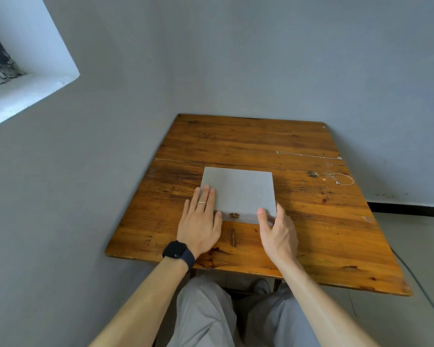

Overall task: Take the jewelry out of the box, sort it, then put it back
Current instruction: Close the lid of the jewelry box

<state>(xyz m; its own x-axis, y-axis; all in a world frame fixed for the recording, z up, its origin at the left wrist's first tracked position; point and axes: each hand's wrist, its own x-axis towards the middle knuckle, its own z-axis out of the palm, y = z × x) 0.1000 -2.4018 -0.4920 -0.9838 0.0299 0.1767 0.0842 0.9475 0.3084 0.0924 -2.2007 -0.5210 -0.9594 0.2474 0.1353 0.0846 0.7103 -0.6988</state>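
1. The left hand (199, 221) lies flat with its fingers straight on the left part of the lid of the box (238, 189). Its palm is over the box's near left corner and the bench (236, 139).
2. This hand wears a ring (201, 203) on one finger and a dark watch (177, 250) on the wrist.
3. The right hand (278, 231) grips the box's near right corner, with the thumb on top of the lid and the fingers curled round the right side.
4. The grey box sits closed near the middle of the wooden bench. Its brass clasp (234, 215) faces the person, between the two hands.
5. Well apart from the box, on the far right part of the bench, lies a thin chain (308, 153) stretched out almost straight.
6. Nearer than that lie a looped chain (352, 180) and, just left of it, a small dark piece (313, 174). The dark piece is too small to tell what it is.
7. The bench stands in a corner of grey walls, with a window recess (23, 71) at upper left.
8. The person's grey trousers (206, 316) show below the near edge of the bench.
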